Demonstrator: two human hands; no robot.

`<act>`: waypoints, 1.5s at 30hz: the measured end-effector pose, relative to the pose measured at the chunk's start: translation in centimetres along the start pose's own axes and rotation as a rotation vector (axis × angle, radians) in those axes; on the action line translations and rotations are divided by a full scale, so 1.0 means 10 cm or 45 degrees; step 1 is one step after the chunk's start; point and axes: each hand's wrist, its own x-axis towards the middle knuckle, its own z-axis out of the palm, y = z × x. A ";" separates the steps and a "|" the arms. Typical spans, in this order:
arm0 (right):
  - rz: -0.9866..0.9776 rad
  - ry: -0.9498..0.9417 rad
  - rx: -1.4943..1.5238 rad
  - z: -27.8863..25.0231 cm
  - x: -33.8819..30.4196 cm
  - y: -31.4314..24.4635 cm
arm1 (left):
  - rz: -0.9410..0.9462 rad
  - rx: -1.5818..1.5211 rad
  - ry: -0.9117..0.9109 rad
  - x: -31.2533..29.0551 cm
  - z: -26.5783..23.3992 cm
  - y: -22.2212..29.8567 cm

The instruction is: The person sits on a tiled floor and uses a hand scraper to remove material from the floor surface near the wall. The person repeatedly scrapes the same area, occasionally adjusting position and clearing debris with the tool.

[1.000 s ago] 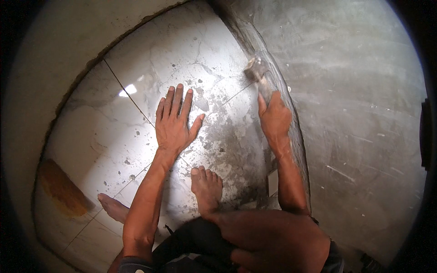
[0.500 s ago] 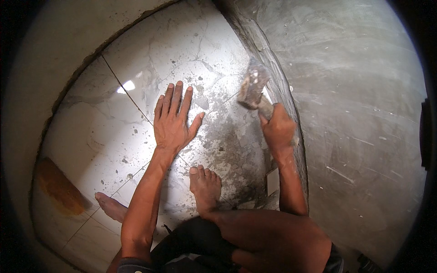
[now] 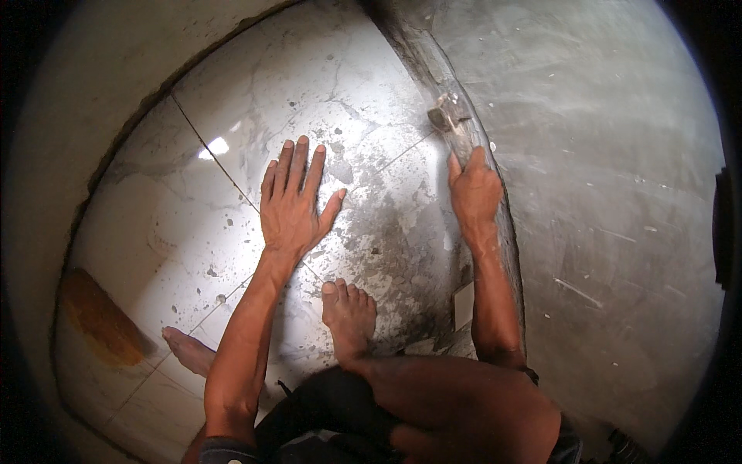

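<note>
My left hand (image 3: 291,209) lies flat, fingers spread, on a glossy white marble-patterned floor tile (image 3: 270,100). My right hand (image 3: 475,197) is closed around the handle of a hammer. The dirty, cement-crusted hammer head (image 3: 444,117) is at the rough strip (image 3: 448,73) between the tiles and the grey wall; whether it touches cannot be told. Most of the handle is hidden by the fist. Grey crumbs and cement smears cover the tile right of my left hand.
An orange-brown block (image 3: 100,317), like a sponge, lies at the left by the curved edge. A small pale tile piece (image 3: 463,305) rests near my right forearm. My bare foot (image 3: 348,313) is on the tiles. The grey plastered wall (image 3: 610,193) rises on the right.
My right hand has swung the hammer right and slightly forward, from over the tile to the rough strip along the wall. My left hand has stayed nearly still.
</note>
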 end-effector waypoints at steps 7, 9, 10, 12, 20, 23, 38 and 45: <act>-0.166 0.112 0.017 -0.02 -0.38 0.27 | -0.008 0.026 0.001 -0.02 -0.02 -0.01; -0.089 0.086 -0.010 0.03 -0.27 0.33 | 0.012 0.045 0.032 0.01 -0.01 0.01; -0.051 0.076 -0.021 0.01 -0.24 0.32 | 0.012 0.043 0.029 0.01 -0.01 0.01; -0.038 0.044 0.131 -0.07 -0.33 0.28 | 0.013 0.038 0.023 0.02 0.01 0.03; 0.166 -0.175 0.546 -0.40 -0.24 0.28 | -0.009 0.044 0.031 0.03 -0.03 -0.04; 0.059 -0.014 0.609 -0.51 -0.45 0.24 | -0.020 0.019 0.034 0.01 0.02 -0.03; 0.022 -0.021 0.274 -0.23 -0.36 0.34 | -0.072 0.007 -0.027 -0.06 0.08 -0.06; -0.016 -0.014 0.182 -0.09 -0.19 0.46 | -0.045 -0.016 0.008 -0.05 0.11 -0.06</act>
